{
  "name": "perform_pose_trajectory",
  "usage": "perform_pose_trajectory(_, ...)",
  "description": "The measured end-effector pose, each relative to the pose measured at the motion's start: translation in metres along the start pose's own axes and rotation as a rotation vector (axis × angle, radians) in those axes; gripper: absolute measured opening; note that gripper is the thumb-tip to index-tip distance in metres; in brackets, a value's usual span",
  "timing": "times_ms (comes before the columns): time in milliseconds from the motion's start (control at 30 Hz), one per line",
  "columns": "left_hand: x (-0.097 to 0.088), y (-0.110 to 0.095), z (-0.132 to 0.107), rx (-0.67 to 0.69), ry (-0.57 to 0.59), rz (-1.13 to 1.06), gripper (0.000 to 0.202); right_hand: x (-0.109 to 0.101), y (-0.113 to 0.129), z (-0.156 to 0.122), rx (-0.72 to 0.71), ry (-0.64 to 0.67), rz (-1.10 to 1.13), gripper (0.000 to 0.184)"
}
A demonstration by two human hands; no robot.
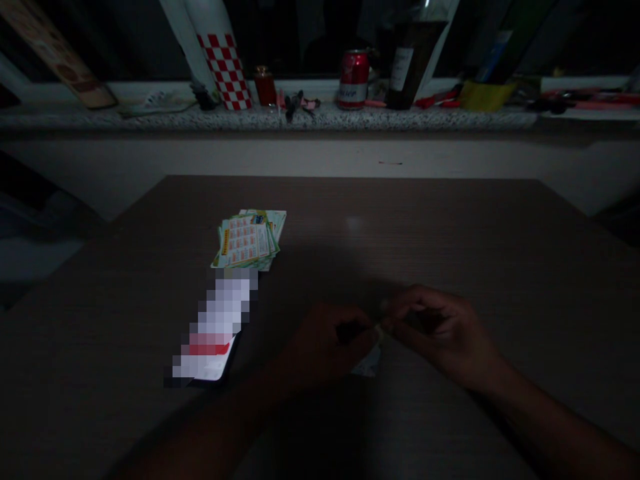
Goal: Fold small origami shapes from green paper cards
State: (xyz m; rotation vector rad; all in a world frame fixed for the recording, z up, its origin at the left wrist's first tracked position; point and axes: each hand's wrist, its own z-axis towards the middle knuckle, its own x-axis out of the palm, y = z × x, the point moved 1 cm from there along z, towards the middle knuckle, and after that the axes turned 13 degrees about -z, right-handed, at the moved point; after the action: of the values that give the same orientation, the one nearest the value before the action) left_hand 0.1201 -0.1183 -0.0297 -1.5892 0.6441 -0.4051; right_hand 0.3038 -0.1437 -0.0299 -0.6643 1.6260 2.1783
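Over the near middle of the table, my left hand (333,347) and my right hand (445,327) meet with their fingertips almost touching. Both are closed in a pinch. A small pale, flat piece (367,362) shows below the left fingers; it is too dark to tell what it is, or which hand holds it. To the left of my hands lies a phone (215,365) with a lit screen, part of it blurred out. Just beyond the phone is a loose stack of printed cards (247,240) with green edges and rows of small orange boxes.
The brown wood-grain table (425,220) ends at a pale wall. Above it, a speckled stone sill (320,121) carries a red-and-white checked tube (227,70), a red can (353,80), a dark bottle (403,67), a yellow container (485,95) and other small items.
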Motion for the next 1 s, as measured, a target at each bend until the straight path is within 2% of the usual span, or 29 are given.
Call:
perform_pose_trajectory(100,-0.0002,0.0006,-0.0004,-0.013,0.014,-0.067,0.022,0.0014,-0.0009,-0.0006,0.025,0.023,0.059,0.005)
perform_pose_trajectory(267,-0.0035,0.0056,-0.0007,-0.056,-0.011,-0.267,0.024,-0.0010,-0.0042,0.0015,0.183,0.072,0.243,0.011)
perform_pose_trajectory(367,-0.0042,0.0064,-0.0003,-0.071,-0.035,-0.391,0.022,-0.0021,-0.0039,0.0027,0.170,0.155,0.309,0.012)
perform_pose_trajectory(500,-0.0024,0.0049,0.0002,-0.090,-0.027,-0.447,0.019,0.0007,-0.0038,0.0009,0.120,0.250,0.368,0.011)
perform_pose_trajectory(800,-0.0007,0.0094,-0.0012,-0.069,0.021,-0.372,0.021,0.0033,-0.0035,-0.0006,0.114,0.278,0.268,0.014)
perform_pose_trajectory(1000,-0.0006,0.0072,-0.0027,0.012,0.010,-0.183,0.021,0.0062,-0.0034,-0.0022,0.084,0.202,0.136,0.015)
